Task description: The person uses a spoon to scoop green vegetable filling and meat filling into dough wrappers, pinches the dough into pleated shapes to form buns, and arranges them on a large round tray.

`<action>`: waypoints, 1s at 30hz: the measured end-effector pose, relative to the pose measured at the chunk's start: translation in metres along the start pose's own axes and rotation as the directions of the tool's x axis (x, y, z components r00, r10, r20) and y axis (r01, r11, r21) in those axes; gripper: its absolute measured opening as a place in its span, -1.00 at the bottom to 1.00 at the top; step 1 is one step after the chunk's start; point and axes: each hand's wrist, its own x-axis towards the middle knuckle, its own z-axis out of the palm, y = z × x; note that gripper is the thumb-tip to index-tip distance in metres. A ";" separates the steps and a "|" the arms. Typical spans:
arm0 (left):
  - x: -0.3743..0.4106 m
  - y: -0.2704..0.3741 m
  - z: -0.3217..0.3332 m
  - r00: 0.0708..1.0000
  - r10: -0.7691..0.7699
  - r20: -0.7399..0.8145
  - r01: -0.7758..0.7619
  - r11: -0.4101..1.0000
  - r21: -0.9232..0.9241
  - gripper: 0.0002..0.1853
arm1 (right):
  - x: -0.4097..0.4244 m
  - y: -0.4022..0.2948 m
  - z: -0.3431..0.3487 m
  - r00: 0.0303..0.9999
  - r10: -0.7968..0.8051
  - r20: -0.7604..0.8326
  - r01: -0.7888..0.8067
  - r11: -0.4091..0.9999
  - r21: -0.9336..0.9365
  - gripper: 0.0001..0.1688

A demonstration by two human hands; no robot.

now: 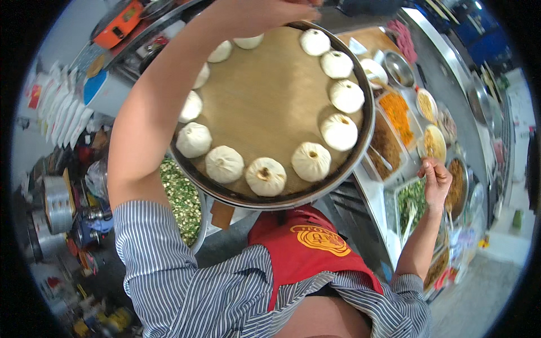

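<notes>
A large round tray (pixel 270 84) with a tan liner lies before me, white pleated steamed buns (pixel 266 176) set around its rim. Several buns have a small opening on top that shows filling. My left arm crosses the tray's left side. My left hand (pixel 291 10) is at its far edge, partly cut off by the top of the picture, so its grip is hidden. Off to the right, my right hand (pixel 436 179) has its fingers closed at the near edge of a pale bowl of crumbly yellowish filling (pixel 430 136), apparently on the handle of a spoon (pixel 430 151).
Right of the tray, a counter bears containers of orange shreds (pixel 396 116), brown filling (pixel 383 145) and chopped greens (pixel 411 203), plus a metal bowl (pixel 398 69). A basin of chopped green-and-white filling (pixel 181 203) sits under my left arm. An orange pot (pixel 118 25) stands far left.
</notes>
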 end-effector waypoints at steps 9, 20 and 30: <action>0.040 0.131 0.269 0.651 0.315 0.691 -0.144 0.945 -0.294 -0.32 | -0.083 -0.104 -0.024 0.769 -0.369 -0.521 0.610 0.668 0.427 -0.51; -0.133 0.147 0.432 0.851 0.101 0.515 0.204 0.841 -0.501 -0.62 | -0.217 -0.064 0.021 0.923 -0.288 -0.254 0.365 0.862 0.352 -0.41; -0.284 0.130 0.248 0.900 -0.434 -0.043 0.425 0.896 -0.130 -0.85 | -0.208 -0.048 0.068 0.963 -0.211 0.166 0.172 0.960 0.219 -0.61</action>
